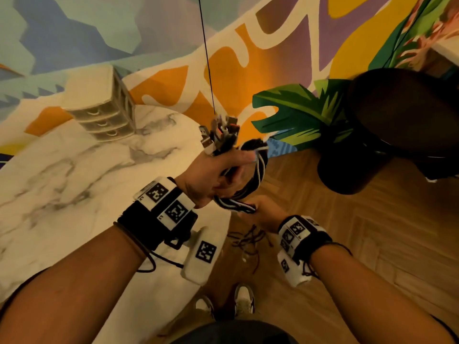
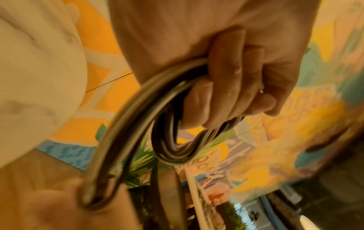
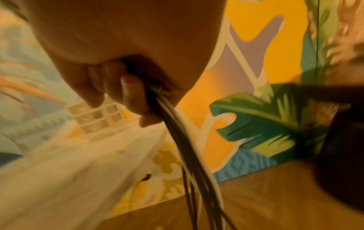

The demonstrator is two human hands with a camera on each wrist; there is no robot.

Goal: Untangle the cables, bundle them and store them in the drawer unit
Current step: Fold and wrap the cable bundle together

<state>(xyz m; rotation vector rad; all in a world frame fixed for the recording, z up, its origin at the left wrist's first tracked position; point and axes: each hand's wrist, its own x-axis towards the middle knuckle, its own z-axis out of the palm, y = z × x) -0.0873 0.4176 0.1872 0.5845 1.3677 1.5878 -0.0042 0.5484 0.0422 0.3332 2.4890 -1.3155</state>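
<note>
Cables look untangled and half coiled: left hand grips the loops, plugs at 12 o'clock; right hand pinches the trailing strands. Tying and storing remain; drawer unit sits shut on the counter at 10 o'clock.

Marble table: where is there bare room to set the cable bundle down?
The marble table is bare between the drawer unit and the left hand. The near edge holds a tagged white block.
</note>
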